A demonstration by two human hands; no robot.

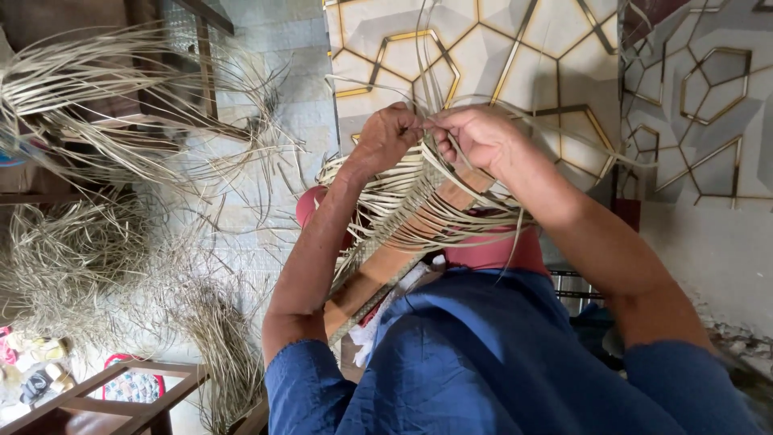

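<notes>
The left hand (392, 133) and the right hand (475, 137) met near the middle of the view, a little toward 12 o'clock. Both were curled tight, and the fingers pinched thin, pale straw strips (431, 97) between them. The strips were long, flat and dry, and some curved up toward 12 o'clock in front of a wall (555, 48) with grey six-sided shapes and shiny gold lines. Just under the hands, toward 6 o'clock, lay the woven straw mat (411, 201). Its strips crossed over and under each other in rows and looked bumpy. The mat rested on a smooth brown wooden board (378, 274) that slanted down toward 7 o'clock. Blue cloth sleeves (483, 362) covered the upper arms at 6 o'clock and looked soft and folded. Far off at 9 o'clock, a big messy pile of loose straw (88, 242) lay tangled and stringy on the pale floor (241, 209). More long straw bunches (97, 89) hung at 10 o'clock. At 8 o'clock stood a brown wooden frame (105, 395) with straight bars.
</notes>
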